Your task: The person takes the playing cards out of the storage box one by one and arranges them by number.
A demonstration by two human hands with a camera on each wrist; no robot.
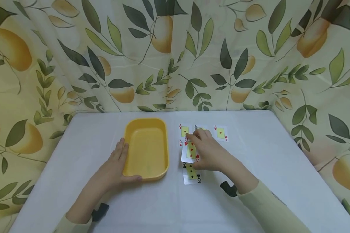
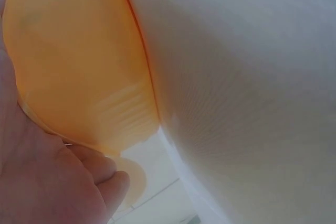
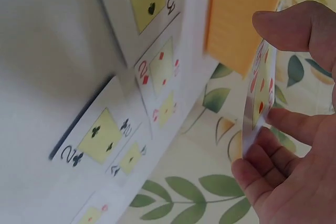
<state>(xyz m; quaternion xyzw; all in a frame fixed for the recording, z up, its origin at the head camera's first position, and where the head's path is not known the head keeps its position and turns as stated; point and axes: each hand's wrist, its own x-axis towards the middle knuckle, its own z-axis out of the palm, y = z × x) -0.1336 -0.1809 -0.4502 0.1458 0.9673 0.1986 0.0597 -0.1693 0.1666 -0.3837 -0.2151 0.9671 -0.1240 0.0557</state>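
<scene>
My right hand point(image 1: 211, 153) pinches a three of hearts point(image 1: 191, 152) between thumb and fingers, tilted a little above the table cards. In the right wrist view the held card point(image 3: 259, 95) is almost edge-on. Below it lies a three of spades point(image 1: 191, 174), and a two of diamonds point(image 3: 160, 72) is partly covered in the head view. A two of clubs point(image 3: 102, 140) shows in the right wrist view, mostly hidden by my hand from above. My left hand point(image 1: 110, 168) rests against a yellow tray point(image 1: 147, 149), fingers straight along its left side, thumb at the near edge.
At the back of the card layout lie an ace of diamonds point(image 1: 185, 130), an ace of clubs point(image 1: 204, 128) and an ace of hearts point(image 1: 221, 132). A white cloth covers the table point(image 1: 175, 207). Behind it hangs a curtain point(image 1: 175, 64) printed with fruit and leaves.
</scene>
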